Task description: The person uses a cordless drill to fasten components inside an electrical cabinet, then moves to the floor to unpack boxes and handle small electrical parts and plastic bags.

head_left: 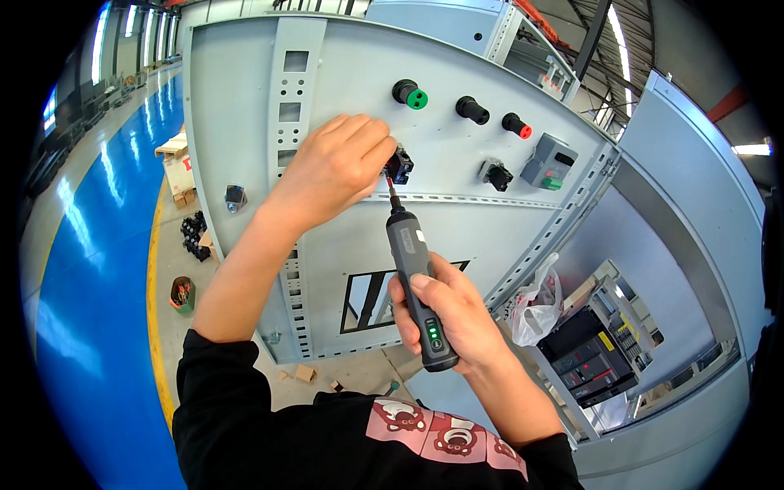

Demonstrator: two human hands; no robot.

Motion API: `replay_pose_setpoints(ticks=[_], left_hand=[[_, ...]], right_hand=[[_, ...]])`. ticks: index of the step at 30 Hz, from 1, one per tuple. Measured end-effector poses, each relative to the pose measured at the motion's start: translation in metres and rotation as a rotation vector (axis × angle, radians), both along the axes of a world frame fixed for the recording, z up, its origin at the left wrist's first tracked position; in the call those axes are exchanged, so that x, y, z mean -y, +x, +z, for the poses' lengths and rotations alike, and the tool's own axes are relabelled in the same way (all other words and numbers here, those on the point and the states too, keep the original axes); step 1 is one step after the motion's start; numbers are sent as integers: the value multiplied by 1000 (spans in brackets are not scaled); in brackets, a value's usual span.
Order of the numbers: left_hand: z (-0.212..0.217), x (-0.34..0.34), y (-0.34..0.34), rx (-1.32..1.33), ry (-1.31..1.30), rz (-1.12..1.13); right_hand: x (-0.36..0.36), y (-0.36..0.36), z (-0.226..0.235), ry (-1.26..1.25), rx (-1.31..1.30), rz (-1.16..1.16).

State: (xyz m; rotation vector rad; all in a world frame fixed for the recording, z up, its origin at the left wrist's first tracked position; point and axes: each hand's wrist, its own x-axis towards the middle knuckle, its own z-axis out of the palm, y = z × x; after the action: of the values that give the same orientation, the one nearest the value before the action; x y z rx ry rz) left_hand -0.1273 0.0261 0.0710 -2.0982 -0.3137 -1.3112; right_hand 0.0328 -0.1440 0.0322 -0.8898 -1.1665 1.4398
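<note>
My right hand (449,310) is wrapped round a grey and black cordless electric screwdriver (412,265), whose green lights glow near its lower end. The screwdriver points up, its tip reaching a small black switch block (400,165) on the grey metal panel (351,233). My left hand (339,163) is closed at the left side of that block, its fingertips curled and partly hidden. Higher on the panel sit a green-ended black fitting (411,95), a plain black one (472,110) and a red-ended one (516,125).
To the right are another black switch block (496,175) and a grey meter housing (549,163). A plastic bag (537,302) hangs by a black circuit breaker (588,359) inside the cabinet. Boxes (178,171) and a green container (182,294) stand on the floor at left.
</note>
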Motion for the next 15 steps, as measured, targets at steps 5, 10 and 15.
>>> replay_pose_setpoints(ticks=[5, 10, 15], left_hand=[[0, 4, -3, -46, -92, 25], [2, 8, -6, -56, -117, 24], [4, 12, -5, -44, -133, 7]], right_hand=[[1, 2, 1, -16, -25, 20], [3, 0, 6, -11, -19, 29], [3, 1, 9, -41, -92, 46]])
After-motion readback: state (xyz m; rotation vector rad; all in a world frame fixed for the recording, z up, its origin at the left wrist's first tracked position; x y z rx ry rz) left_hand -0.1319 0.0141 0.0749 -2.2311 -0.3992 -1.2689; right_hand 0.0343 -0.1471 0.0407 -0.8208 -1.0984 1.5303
